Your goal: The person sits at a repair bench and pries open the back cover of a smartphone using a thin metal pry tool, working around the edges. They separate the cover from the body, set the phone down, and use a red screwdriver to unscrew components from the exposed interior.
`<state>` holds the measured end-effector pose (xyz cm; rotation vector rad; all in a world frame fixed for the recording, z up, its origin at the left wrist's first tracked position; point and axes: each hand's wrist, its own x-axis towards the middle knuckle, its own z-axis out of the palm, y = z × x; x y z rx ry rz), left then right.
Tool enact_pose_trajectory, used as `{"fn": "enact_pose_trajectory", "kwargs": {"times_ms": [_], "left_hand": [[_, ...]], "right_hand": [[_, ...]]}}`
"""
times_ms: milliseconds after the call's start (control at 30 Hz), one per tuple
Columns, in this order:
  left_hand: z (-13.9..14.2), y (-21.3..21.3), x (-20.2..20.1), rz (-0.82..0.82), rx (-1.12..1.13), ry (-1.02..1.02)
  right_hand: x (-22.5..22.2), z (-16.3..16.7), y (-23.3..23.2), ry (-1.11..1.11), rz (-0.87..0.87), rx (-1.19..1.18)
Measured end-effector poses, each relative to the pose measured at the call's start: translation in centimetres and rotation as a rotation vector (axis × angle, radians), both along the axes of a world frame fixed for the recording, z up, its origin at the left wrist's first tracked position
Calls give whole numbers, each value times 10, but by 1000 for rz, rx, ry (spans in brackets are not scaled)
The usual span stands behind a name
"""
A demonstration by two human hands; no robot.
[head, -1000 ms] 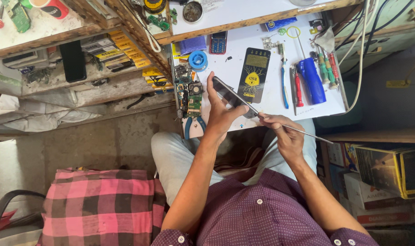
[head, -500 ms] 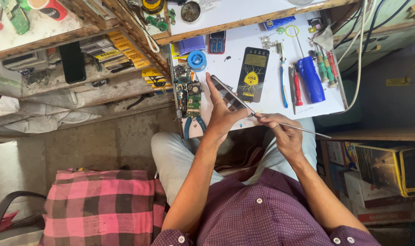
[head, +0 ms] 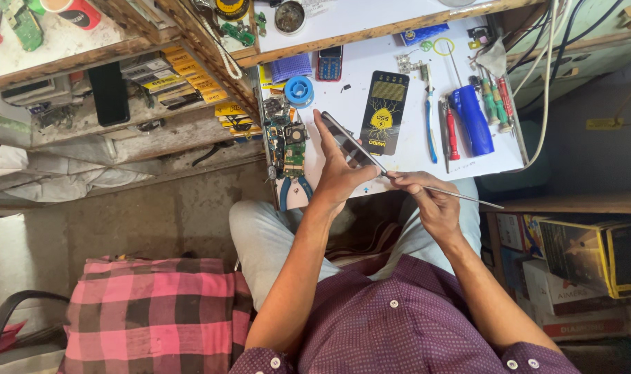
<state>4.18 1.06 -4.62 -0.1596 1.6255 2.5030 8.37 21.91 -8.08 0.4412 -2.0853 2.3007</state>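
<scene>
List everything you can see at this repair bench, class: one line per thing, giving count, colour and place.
phone: one, dark, held tilted over the bench edge
thin metal tool: one, silver, tip at the phone
work mat: one, white, on the bench
flat black case: one, black and yellow, on the mat
screwdrivers: several, red, blue, green, right side of mat
tape roll: one, blue, left of mat
circuit boards: a few, green, mat's left edge
checked cloth: one, pink and black, lower left
left hand: holds the phone
right hand: grips the tool
</scene>
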Motion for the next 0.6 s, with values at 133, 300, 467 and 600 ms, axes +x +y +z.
{"fn": "enact_pose_trajectory", "kwargs": {"times_ms": [133,300,467,600], "left_hand": [[1,0,0,-7,-9,-22],[3,1,-1,-7,6,-33],[3,4,-2,18,-136,2],[1,9,-4,65,-273,17]], "right_hand": [[0,1,0,-2,2,2],[-1,1,0,4,1,9],[-1,0,0,-12,13,9],[-1,0,-1,23,28,10]]}}
